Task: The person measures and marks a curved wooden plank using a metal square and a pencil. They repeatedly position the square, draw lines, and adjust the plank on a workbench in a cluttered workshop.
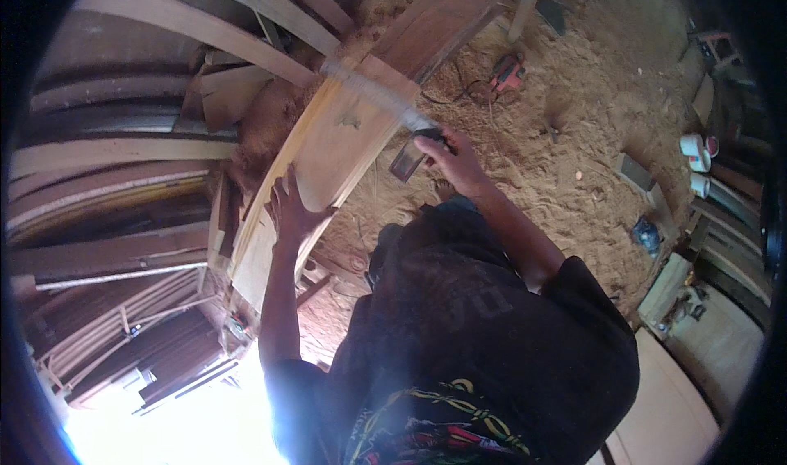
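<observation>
The right hand [453, 163] is wrapped around the dark handle of a handsaw [373, 93], its fingers clenched on the grip at the right side of a pale wooden board [340, 141]. The saw's blade (blurred along its whole length) reaches from the handle toward the far left, across the board, though whether its teeth touch the wood I cannot tell. The board itself runs from near left to far right, in front of the person. On its nearer part lies the left hand [291, 212], fingers spread and released, gripping nothing but resting on the surface. To the right of the board, sawdust [537, 161] covers the ground, and a red power tool [507, 75] sits on it farther off. Long planks [123, 153] line the left side.
</observation>
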Available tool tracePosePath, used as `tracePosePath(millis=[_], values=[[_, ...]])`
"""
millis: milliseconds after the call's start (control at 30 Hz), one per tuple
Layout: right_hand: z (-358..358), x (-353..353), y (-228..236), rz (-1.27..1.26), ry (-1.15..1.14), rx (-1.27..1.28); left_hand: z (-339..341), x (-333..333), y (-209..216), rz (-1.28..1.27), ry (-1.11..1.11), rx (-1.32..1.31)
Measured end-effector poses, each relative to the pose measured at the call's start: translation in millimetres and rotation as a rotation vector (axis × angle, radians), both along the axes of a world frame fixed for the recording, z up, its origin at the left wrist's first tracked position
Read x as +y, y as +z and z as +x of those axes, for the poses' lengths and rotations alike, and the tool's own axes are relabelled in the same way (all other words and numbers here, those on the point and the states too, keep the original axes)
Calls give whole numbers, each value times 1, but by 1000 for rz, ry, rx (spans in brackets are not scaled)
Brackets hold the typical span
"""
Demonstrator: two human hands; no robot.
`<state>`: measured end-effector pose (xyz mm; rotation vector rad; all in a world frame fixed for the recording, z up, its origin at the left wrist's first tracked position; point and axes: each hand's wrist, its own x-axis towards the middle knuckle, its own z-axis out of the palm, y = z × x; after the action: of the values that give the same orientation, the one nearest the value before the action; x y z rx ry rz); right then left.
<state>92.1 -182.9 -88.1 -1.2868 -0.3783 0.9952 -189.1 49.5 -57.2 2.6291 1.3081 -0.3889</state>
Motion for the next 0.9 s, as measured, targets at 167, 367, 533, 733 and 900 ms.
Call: tracePosePath(millis=[167,367,533,733,900], values=[[-22,23,-31,43,-65,63,-7,1,4,-30,17,52],[-20,38,-40,27,-137,113,28,-10,17,32,-186,-58],[-20,55,-44,89,-232,154,120,-35,14,-42,-397,-197],[-17,64,-59,-68,-259,-16,181,-54,10,-44,-428,-151],[-14,62,-60,14,-266,-60,185,-57,10,-3,-419,-116]])
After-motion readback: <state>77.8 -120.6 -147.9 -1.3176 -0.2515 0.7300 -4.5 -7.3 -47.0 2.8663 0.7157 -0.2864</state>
